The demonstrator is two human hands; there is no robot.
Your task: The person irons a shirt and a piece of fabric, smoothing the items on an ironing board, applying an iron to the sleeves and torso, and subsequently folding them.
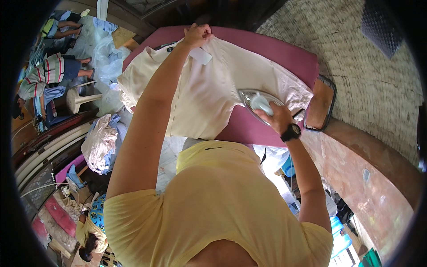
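A cream long-sleeved shirt [195,104] lies spread over a maroon ironing board [275,49], with a white tag [201,56] near its upper part. My left hand [199,35] is stretched to the board's far side, its fingers closed on the shirt's edge near the shoulder. On the right, my right hand [275,116] is wrapped around the handle of a clothes iron [258,103]. The iron lies over the lower edge of the shirt's sleeve [267,80], partly above the bare maroon cover. My right fingers hide part of the iron's handle.
A metal-framed iron rest [321,103] juts from the board's right end, beside a low wall [351,151]. Piled clothes [103,142] and a white stool [80,99] are at left. Other people [53,73] are at the far left and a person [91,233] at lower left.
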